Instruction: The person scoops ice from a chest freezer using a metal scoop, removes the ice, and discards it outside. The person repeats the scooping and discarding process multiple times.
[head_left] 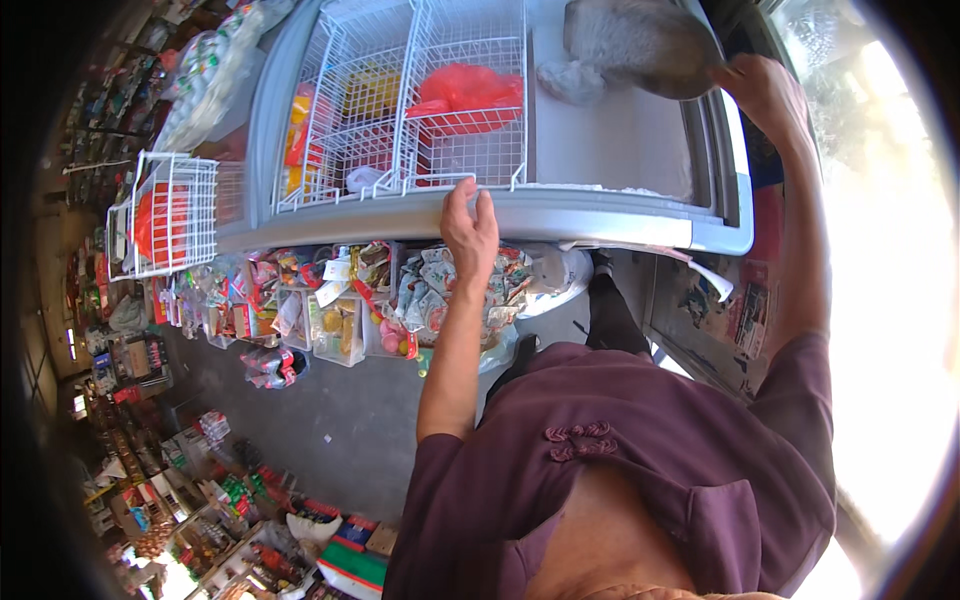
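In front of me stands a chest freezer with a pale blue-grey rim (600,222). My left hand (468,235) rests on its front rim, fingers a little apart, by the lower edge of a white wire basket (465,150). A red plastic bag (470,90) lies in that basket. At the far right corner, my right hand (765,95) is closed on the edge of a grey-brown rounded thing (640,45), whose kind I cannot make out. Beside this thing, a whitish clump (572,82) sits in the freezer's right part.
Another white wire basket (172,215) with something red stands at the freezer's left end. Below the front rim are clear bins of packaged goods (337,325) and a patterned cloth or bag (440,285). Bottles in wrap (272,367) stand on the grey floor (360,430). Crowded shelves fill the left.
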